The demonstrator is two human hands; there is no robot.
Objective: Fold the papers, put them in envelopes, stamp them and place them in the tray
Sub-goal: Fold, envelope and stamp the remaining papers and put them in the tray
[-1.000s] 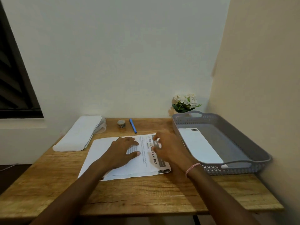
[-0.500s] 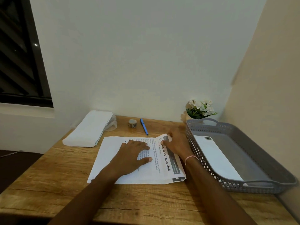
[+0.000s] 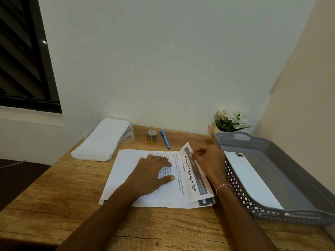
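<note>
A stack of printed papers (image 3: 126,167) lies in the middle of the wooden table (image 3: 59,192). The top sheet reads "Replace Toilet Paper Roll". My left hand (image 3: 154,173) lies flat on the sheet, fingers spread. My right hand (image 3: 208,160) pinches the sheet's far right corner and lifts that edge off the stack. A pile of white envelopes (image 3: 103,140) sits at the back left. A grey perforated tray (image 3: 282,160) stands on the right with one stamped envelope (image 3: 248,176) inside. A small roll of stamps (image 3: 152,135) stands near the wall.
A blue pen (image 3: 165,139) lies beside the roll. A small pot of white flowers (image 3: 231,120) stands behind the tray in the corner. Walls close the table at the back and right. A dark window is at the upper left.
My right hand moved to the sheet's far right corner, pinched it and raised the edge. My left hand stays flat on the paper. My head turned left and closer.
</note>
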